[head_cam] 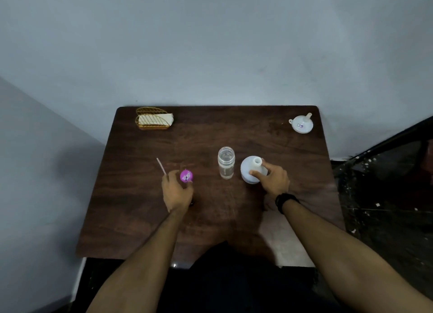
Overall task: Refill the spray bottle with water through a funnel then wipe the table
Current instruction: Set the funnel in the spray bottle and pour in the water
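A white spray bottle [250, 168] stands uncapped on the dark wooden table [140, 219], right of centre. My right hand [273, 178] grips its side. My left hand [177, 189] holds the purple spray head [186, 176], and the thin dip tube [161, 166] sticks out up and to the left. A clear water bottle [226, 163] stands open between my hands. A white funnel [301, 123] lies at the table's far right corner. White napkins [155, 120] sit in a gold wire holder at the far left.
The gold wire holder [151, 120] stands at the far left corner against the grey wall. A dark railing and floor [386, 172] lie right of the table. A pale patch [288, 237] shows at the table's near right.
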{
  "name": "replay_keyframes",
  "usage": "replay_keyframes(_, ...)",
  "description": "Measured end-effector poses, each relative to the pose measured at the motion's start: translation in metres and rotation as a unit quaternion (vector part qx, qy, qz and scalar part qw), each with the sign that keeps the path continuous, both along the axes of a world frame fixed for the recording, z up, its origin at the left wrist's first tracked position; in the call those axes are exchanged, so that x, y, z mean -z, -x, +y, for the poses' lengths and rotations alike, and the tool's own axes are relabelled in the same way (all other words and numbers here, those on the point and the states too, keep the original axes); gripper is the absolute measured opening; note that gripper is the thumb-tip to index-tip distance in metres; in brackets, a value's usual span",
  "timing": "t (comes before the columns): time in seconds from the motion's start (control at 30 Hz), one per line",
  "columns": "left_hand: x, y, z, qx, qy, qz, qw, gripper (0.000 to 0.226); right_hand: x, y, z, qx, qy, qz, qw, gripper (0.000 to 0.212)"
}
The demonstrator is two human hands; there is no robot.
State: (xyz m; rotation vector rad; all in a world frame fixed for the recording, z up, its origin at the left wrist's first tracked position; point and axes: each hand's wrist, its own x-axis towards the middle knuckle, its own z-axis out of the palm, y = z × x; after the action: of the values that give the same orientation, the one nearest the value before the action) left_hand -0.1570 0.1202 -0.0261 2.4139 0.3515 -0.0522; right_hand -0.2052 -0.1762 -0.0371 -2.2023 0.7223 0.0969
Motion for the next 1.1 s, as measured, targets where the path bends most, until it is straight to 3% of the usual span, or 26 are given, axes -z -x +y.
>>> replay_keyframes(0.17,-0.015,-0.009,-0.048,0.101,0.066,-0.012,0.993,0.083,-0.003,-0.008,-0.009,-0.012,0.015,-0.011,1.000,0.068)
replay_keyframes(0.33,-0.021,-0.016,-0.078,0.147,0.102,-0.008,0.984,0.093,0.002,-0.007,-0.017,-0.035,-0.013,-0.038,0.999,0.071)
replay_keyframes(0.47,-0.015,-0.016,-0.092,0.141,0.121,0.013,0.982,0.083,-0.006,0.007,-0.030,-0.036,-0.040,-0.101,0.993,0.073)
replay_keyframes(0.6,-0.007,-0.009,-0.098,0.129,0.140,0.041,0.981,0.064,-0.011,0.010,-0.059,0.029,-0.021,-0.160,0.986,0.033)
replay_keyframes(0.67,-0.003,-0.004,-0.102,0.124,0.136,0.045,0.982,0.058,-0.010,0.000,-0.080,0.063,0.009,-0.169,0.984,0.028)
replay_keyframes(0.93,-0.002,0.004,-0.118,0.101,0.149,0.053,0.982,0.048,-0.006,-0.072,-0.183,0.004,0.086,-0.064,0.994,0.066)
replay_keyframes(1.1,-0.001,0.002,-0.120,0.091,0.148,0.058,0.983,0.045,-0.007,-0.117,-0.215,-0.045,0.095,-0.016,0.994,0.073)
